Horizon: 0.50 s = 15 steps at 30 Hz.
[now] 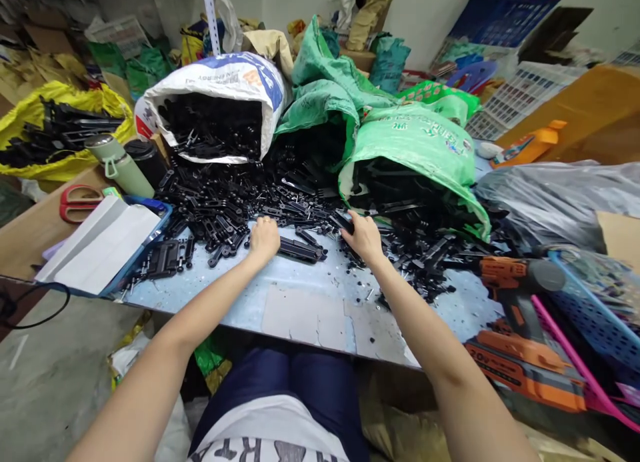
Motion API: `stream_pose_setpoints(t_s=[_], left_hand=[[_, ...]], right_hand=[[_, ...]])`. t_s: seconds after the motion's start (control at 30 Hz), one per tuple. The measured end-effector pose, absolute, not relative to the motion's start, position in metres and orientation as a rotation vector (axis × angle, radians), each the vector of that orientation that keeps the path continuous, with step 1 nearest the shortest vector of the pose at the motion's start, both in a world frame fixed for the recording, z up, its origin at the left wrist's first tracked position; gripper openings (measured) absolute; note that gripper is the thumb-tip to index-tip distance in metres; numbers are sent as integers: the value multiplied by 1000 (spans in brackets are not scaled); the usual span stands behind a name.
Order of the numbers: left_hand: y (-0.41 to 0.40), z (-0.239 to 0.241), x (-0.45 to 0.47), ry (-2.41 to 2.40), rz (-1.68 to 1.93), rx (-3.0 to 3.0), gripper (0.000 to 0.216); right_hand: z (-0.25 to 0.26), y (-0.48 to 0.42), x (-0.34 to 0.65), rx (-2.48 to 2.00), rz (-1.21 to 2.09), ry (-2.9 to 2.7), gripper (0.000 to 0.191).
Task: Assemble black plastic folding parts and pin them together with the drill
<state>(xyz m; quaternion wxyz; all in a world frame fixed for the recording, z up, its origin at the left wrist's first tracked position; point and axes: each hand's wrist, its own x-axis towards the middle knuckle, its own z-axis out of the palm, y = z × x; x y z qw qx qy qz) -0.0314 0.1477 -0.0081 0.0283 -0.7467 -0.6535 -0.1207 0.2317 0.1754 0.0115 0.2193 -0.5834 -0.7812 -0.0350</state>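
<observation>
My left hand (265, 238) is closed at the near edge of a heap of small black plastic parts (220, 209). Its fingertips are hidden from me, so what they hold cannot be made out. Just right of it, a long black folding bracket-like piece (301, 250) lies flat on the table. My right hand (365, 237) pinches a black plastic strip (342, 221) between thumb and fingers, in front of the green sack's mouth. Loose screws and more black parts are scattered around both hands.
Behind the heap, a white sack (215, 75) and a green sack (415, 142) spill black parts. An orange cordless drill (520, 329) stands at the right beside a blue basket (595, 302). At the left are red-handled scissors (80, 203), papers (95, 239) and a green flask (120, 165).
</observation>
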Motion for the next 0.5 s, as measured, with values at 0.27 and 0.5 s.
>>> stream_pose_setpoints(t_s=[0.27, 0.5], left_hand=[[144, -17, -74, -2166, -278, -2267, 24], [72, -5, -81, -2265, -943, -2569, 28]], right_hand=[[-4, 37, 203, -1125, 721, -2048, 35], [-38, 5, 223, -1323, 585, -2310, 37]])
